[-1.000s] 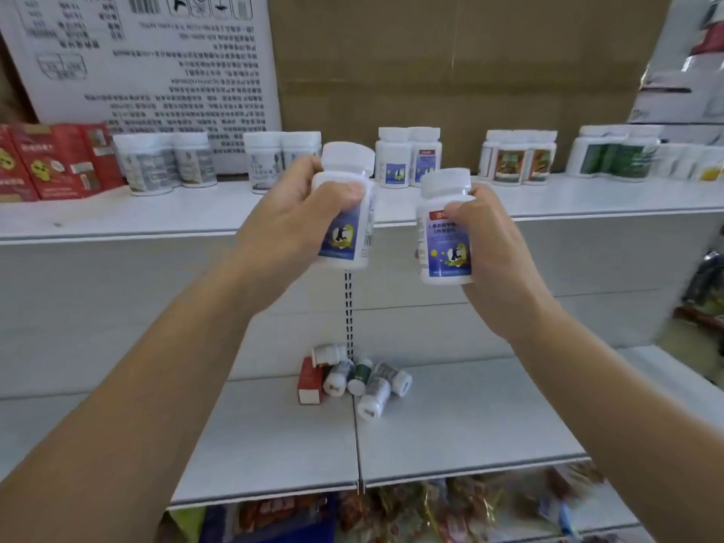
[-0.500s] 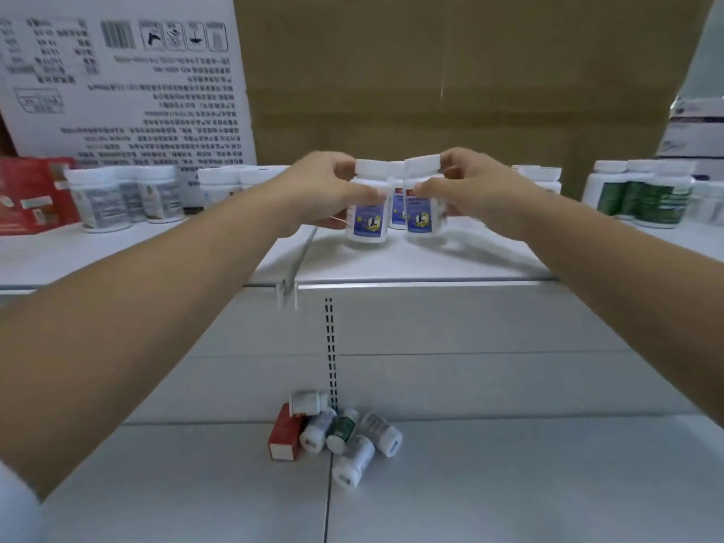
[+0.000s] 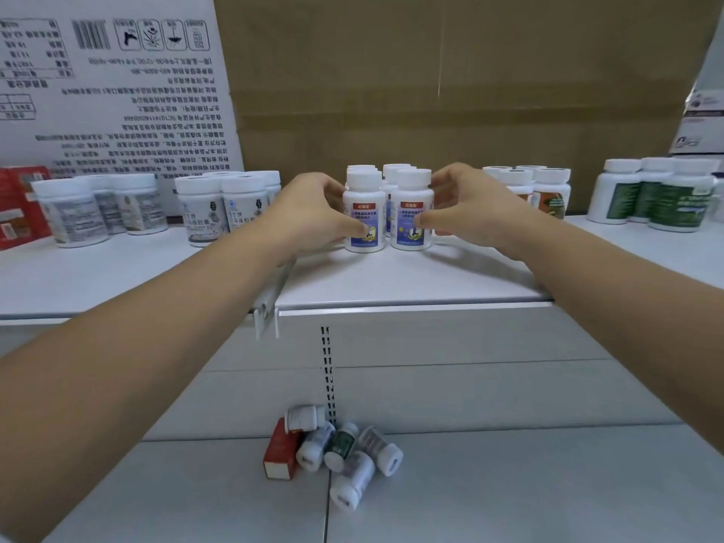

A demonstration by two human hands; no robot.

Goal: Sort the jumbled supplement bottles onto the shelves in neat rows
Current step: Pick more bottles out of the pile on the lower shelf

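Grip: L hand (image 3: 313, 213) curls round L bottle (image 3: 365, 229), R hand (image 3: 470, 207) round R bottle (image 3: 409, 190), on shelf (image 3: 391, 280).

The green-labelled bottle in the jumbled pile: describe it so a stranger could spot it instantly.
Look at the lower shelf, where a small heap lies at the foot of the slotted upright. In the heap's middle lies the green-labelled bottle, on its side, white cap toward the camera. It alone has a dark green label; its neighbours are grey-white bottles and a red box.
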